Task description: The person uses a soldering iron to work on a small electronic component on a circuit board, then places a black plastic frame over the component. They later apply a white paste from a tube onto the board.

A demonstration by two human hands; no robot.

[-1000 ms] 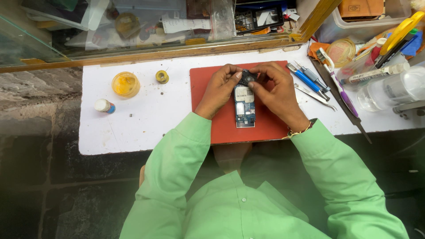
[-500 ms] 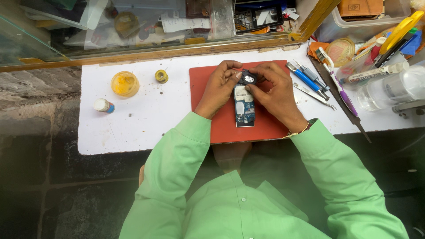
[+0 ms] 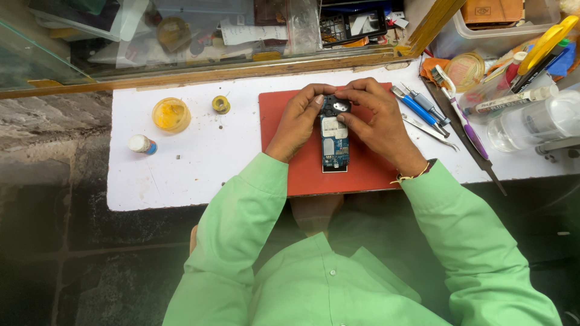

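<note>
At the centre of the head view, a red work mat (image 3: pixel 362 175) lies on the white desk (image 3: pixel 199 163). An opened phone with a blue circuit board (image 3: pixel 334 145) rests on the mat, long axis pointing away from the person. The left hand (image 3: pixel 299 121) grips the upper left edge of the phone, fingers curled around it. The right hand (image 3: pixel 374 118) grips the upper right edge, thumb pressed on the board, fingers arched over a small dark part (image 3: pixel 334 106) at the top end. Both hands are closed on the phone; both sleeves are light green.

Left of the mat, well apart from it, stand a round yellow container (image 3: pixel 171 115), a small yellow roll (image 3: pixel 221 104) and a small white bottle (image 3: pixel 142 144). Right of the mat, just beside the right hand, lie blue-handled screwdrivers (image 3: pixel 417 108) and metal tweezers (image 3: pixel 430 131). Farther right are a purple-handled toothbrush (image 3: pixel 462 118) and a clear plastic bottle (image 3: pixel 534 124) on its side.
</note>
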